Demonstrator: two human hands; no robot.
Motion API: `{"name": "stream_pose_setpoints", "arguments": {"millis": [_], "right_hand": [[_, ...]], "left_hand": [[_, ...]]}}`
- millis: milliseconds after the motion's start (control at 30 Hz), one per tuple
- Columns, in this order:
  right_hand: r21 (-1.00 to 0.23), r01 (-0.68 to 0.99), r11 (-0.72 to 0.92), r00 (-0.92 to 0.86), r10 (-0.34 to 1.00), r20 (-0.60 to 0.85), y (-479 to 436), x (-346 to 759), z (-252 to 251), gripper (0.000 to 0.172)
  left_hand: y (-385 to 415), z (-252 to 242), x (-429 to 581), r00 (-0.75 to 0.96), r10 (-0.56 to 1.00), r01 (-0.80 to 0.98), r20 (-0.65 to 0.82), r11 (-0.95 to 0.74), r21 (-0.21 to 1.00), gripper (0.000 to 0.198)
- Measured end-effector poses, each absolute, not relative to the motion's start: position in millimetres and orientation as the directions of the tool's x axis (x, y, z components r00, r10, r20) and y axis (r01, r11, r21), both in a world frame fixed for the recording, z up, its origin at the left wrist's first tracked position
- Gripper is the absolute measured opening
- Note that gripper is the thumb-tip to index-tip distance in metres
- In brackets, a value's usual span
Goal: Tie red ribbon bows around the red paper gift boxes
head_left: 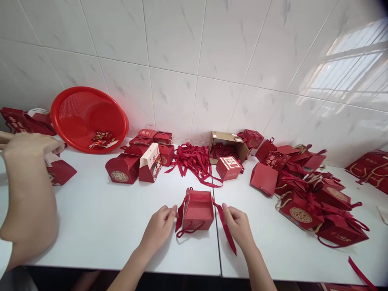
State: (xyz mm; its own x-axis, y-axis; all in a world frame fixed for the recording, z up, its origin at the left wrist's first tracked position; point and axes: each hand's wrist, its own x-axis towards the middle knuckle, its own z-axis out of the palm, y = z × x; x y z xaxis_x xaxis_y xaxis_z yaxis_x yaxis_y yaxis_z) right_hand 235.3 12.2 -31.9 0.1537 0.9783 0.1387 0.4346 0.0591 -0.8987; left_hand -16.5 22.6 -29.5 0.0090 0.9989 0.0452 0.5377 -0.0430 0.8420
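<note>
Ribbon [226, 230] seems pinched in our left hand [160, 226] and right hand [238, 226], one length each; the red box [198, 212] stands between them. We judge uneven pulling could tip or drag it, and its cord [190, 231], nearer the left hand, could snag.

A hand could pass low over the white tabletop [93, 230] between the co-worker's forearm [32, 206] and the person's left hand [160, 224]. Ahead, the open red gift box [198, 208] stood in the way, its red ribbon [226, 228] crossing the gap beside the right hand [239, 226]. Behind, loose ribbons [192, 159] and a cardboard box [243, 150] blocked passage; bow-tied gift boxes [301, 210] crowded the right.
</note>
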Motion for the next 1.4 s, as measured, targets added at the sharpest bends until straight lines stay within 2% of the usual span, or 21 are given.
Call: {"name": "stream_pose_setpoints", "arguments": {"millis": [67, 133, 233, 333, 400, 467, 567, 667, 733, 800, 867, 933, 1000, 1200, 1333, 1400], "right_hand": [[-0.93, 0.366, -0.037, 0.069, 0.998, -0.013, 7, 228, -35, 0.052], [-0.97, 0.208, -0.129, 0.076, 0.99, -0.116, 7, 221, -40, 0.054], [-0.952, -0.245, -0.182, 0.127, 0.968, -0.218, 10, 214, -44, 0.049], [-0.748, -0.641, -0.173, 0.077, 0.955, -0.287, 14, 212, -45, 0.033], [-0.623, -0.762, -0.177, 0.035, 0.949, -0.313, 18, 213, -45, 0.024], [-0.594, -0.794, -0.129, 0.086, 0.944, -0.319, 22, 214, -45, 0.02], [-0.656, -0.754, 0.007, 0.258, 0.922, -0.287, 29, 218, -43, 0.017], [-0.684, -0.723, 0.103, 0.36, 0.9, -0.245, 32, 223, -32, 0.019], [-0.758, -0.63, 0.171, 0.438, 0.884, -0.165, 31, 227, -20, 0.026], [-0.873, -0.418, 0.252, 0.515, 0.857, 0.001, 30, 231, -4, 0.03], [-0.946, -0.119, 0.303, 0.527, 0.826, 0.199, 29, 233, 12, 0.027], [-0.938, 0.128, 0.321, 0.474, 0.811, 0.342, 30, 234, 26, 0.028], [-0.895, 0.259, 0.362, 0.394, 0.806, 0.441, 33, 233, 39, 0.026], [-0.765, 0.427, 0.482, 0.223, 0.764, 0.606, 45, 223, 68, 0.021], [-0.809, 0.259, 0.527, 0.222, 0.783, 0.581, 47, 217, 84, 0.022], [-0.829, 0.232, 0.509, 0.252, 0.792, 0.557, 47, 216, 88, 0.024]], "left_hand": [[19, -29, -13, 0.056, 0.997, 0.471, -0.06, 0.027, 0.882, 0.043], [22, -30, -10, 0.056, 0.991, 0.328, -0.123, 0.098, 0.94, 0.04], [30, -30, -5, 0.024, 0.968, 0.008, -0.248, 0.248, 0.969, 0.047], [34, -26, -3, 0.065, 0.924, -0.391, -0.376, 0.37, 0.843, 0.037], [35, -21, -3, 0.09, 0.908, -0.604, -0.409, 0.376, 0.703, 0.021], [38, -14, -5, 0.085, 0.897, -0.741, -0.434, 0.348, 0.574, 0.008], [45, -2, -9, 0.008, 0.901, -0.838, -0.435, 0.243, 0.489, 0.005], [49, 14, -13, -0.1, 0.933, -0.825, -0.345, 0.116, 0.552, 0.005], [50, 26, -14, -0.179, 0.955, -0.77, -0.234, 0.012, 0.638, 0.007], [51, 38, -13, -0.252, 0.964, -0.67, -0.09, -0.107, 0.734, 0.012], [52, 50, -10, -0.295, 0.955, -0.536, 0.041, -0.201, 0.82, 0.019], [54, 62, -4, -0.305, 0.943, -0.399, 0.131, -0.252, 0.882, 0.025], [54, 73, 3, -0.291, 0.936, -0.285, 0.199, -0.284, 0.916, 0.029], [54, 97, 20, -0.225, 0.913, -0.116, 0.341, -0.373, 0.921, 0.025], [55, 103, 22, -0.22, 0.899, -0.085, 0.379, -0.404, 0.911, 0.021], [56, 105, 21, -0.24, 0.898, -0.09, 0.37, -0.4, 0.912, 0.021]]}}
